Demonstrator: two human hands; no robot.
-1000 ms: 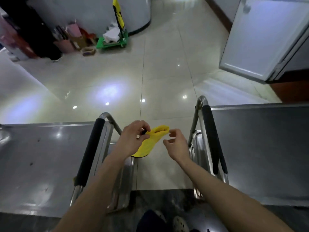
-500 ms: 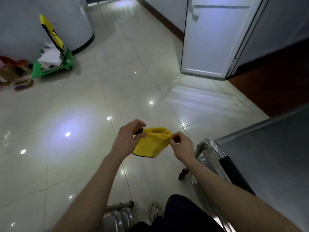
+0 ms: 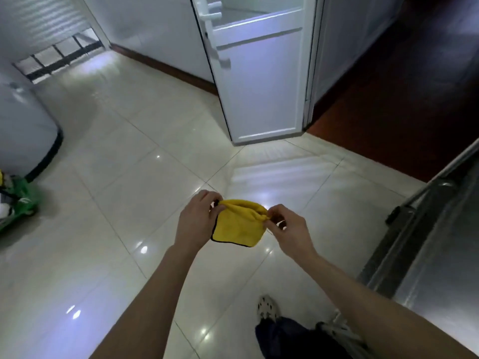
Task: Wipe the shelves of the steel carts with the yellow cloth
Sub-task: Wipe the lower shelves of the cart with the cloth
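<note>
We pinch yellow cloth point(image 3: 239, 224) between both hands point(image 3: 198, 220) point(image 3: 290, 229); steel cart point(image 3: 425, 255) shelf apparently unwiped.

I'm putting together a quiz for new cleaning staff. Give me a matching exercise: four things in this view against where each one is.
Things:
1 yellow cloth
2 steel cart
3 white door
4 green object

Places:
A far left edge of the view
B top centre
C pinched between left hand and right hand
D right edge of the view

Pairs: 1-C; 2-D; 3-B; 4-A
</note>
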